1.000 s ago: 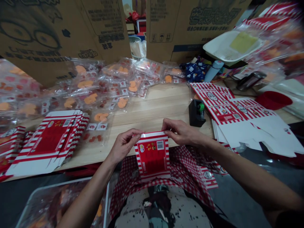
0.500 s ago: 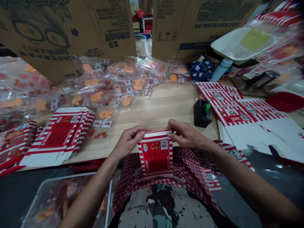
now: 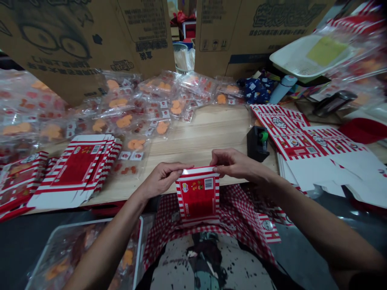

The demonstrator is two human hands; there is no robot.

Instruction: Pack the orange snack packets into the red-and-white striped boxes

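A red and white striped box [image 3: 198, 199] with a barcode panel stands in front of my body, at the near edge of the wooden table [image 3: 193, 137]. My left hand [image 3: 165, 177] pinches its top left corner between thumb and fingers. On the top right corner, my right hand [image 3: 231, 163] does the same, thumb towards me. The box's far side and base are hidden. Just beyond my right hand sits a black tape dispenser [image 3: 256, 145] with a green core.
Stacked flattened striped cartons [image 3: 78, 165] lie at left, more card blanks [image 3: 314, 149] at right. Clear packets [image 3: 123, 121] with orange pieces line the back, before large cardboard boxes [image 3: 145, 36]. A white crate [image 3: 141, 233] of packets stands low at left; a white basket [image 3: 302, 60] sits back right.
My right hand has shifted slightly left and up along the box's top edge. My left hand's fingers reach a little further right. The box stays almost where it was.
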